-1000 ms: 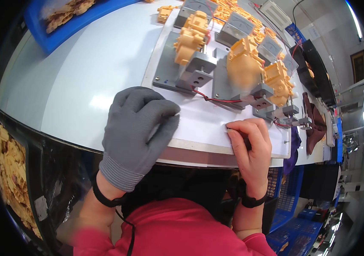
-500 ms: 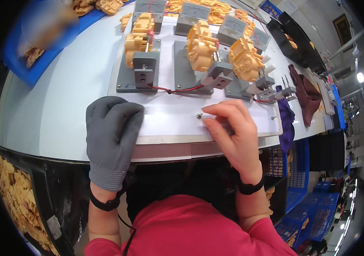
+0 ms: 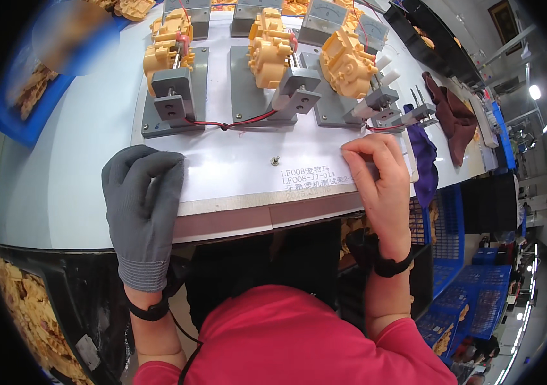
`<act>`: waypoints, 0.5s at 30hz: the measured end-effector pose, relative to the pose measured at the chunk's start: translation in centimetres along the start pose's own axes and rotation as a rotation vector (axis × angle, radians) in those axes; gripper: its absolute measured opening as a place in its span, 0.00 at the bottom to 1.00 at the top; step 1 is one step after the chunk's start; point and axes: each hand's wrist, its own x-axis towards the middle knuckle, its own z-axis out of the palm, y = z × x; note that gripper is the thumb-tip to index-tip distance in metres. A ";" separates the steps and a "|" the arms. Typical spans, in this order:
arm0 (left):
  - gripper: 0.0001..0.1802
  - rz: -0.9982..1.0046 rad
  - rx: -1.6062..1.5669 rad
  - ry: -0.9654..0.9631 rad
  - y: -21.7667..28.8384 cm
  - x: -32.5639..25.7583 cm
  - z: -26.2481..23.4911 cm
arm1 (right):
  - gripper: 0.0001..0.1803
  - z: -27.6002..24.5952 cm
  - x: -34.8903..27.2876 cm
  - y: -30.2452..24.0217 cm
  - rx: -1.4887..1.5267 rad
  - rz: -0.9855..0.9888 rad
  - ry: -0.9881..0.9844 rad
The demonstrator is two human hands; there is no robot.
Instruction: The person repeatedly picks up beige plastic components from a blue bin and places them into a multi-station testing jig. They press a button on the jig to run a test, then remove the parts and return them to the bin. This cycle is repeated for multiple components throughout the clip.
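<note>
My left hand (image 3: pixel 144 205), in a grey knitted glove, rests at the left end of the white test board (image 3: pixel 222 154). Its fingers are curled in, and what they hold, if anything, is hidden. Bare, my right hand (image 3: pixel 386 183) hovers at the board's right part with thumb and forefinger tips together; nothing shows between them. A small metal toggle switch (image 3: pixel 275 161) stands on the board between my hands, apart from both. Behind it, three orange plastic gearboxes (image 3: pixel 172 48), (image 3: pixel 270 54), (image 3: pixel 349 64) sit on grey metal fixtures (image 3: pixel 174 96).
Grey panel meters (image 3: pixel 257 18) line the back. Red and black wires (image 3: pixel 225 126) link the fixtures. A purple cloth (image 3: pixel 422 160) and a brown cloth (image 3: pixel 454 122) lie at the right. A blue tray (image 3: pixel 23 131) with orange parts stands far left; blue crates (image 3: pixel 459 308) are below right.
My right hand has moved right, away from the toggle switch, and its thumb and forefinger have closed together. The view has shifted, and the left hand stays at the board's left end.
</note>
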 end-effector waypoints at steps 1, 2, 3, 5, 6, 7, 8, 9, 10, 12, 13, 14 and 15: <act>0.07 0.001 0.002 0.001 0.0 0.0 0.0 | 0.06 0.1 0.0 -0.1 0.018 0.022 0.024; 0.07 0.003 0.004 0.001 0.0 -0.1 0.0 | 0.06 0.0 -0.1 0.0 -0.002 0.012 0.016; 0.07 0.003 -0.001 0.002 -0.1 0.0 0.1 | 0.06 -0.1 -0.1 0.1 -0.022 0.003 0.008; 0.07 0.001 -0.009 0.006 -0.2 0.0 0.1 | 0.06 -0.2 -0.1 0.4 -0.037 -0.006 -0.001; 0.07 -0.002 -0.021 0.003 -0.2 0.0 0.1 | 0.06 -0.2 -0.1 0.5 -0.032 -0.006 0.000; 0.07 -0.007 -0.033 0.002 -0.3 0.0 0.1 | 0.06 -0.1 0.0 0.6 -0.027 -0.008 -0.001; 0.07 -0.011 -0.044 0.002 -0.3 0.0 0.1 | 0.06 -0.2 0.0 0.6 -0.030 -0.008 -0.007; 0.07 -0.012 -0.050 0.000 -0.3 0.0 0.1 | 0.07 -0.3 0.0 0.6 -0.033 -0.009 -0.013; 0.07 -0.012 -0.055 -0.001 -0.2 0.0 0.1 | 0.07 -0.3 0.0 0.6 -0.035 -0.009 -0.019; 0.08 -0.012 -0.050 -0.002 -0.2 0.0 0.0 | 0.07 -0.6 0.3 0.4 0.038 0.046 -0.035; 0.08 -0.011 -0.041 -0.001 -0.3 0.0 0.0 | 0.07 -0.7 0.5 0.3 0.074 0.073 -0.043; 0.08 -0.009 -0.033 0.000 -0.3 0.0 0.0 | 0.07 -0.9 0.8 -0.1 0.036 0.075 -0.057; 0.08 -0.020 -0.037 0.010 -0.2 -0.1 0.0 | 0.06 -0.8 1.0 -0.2 0.026 0.061 -0.052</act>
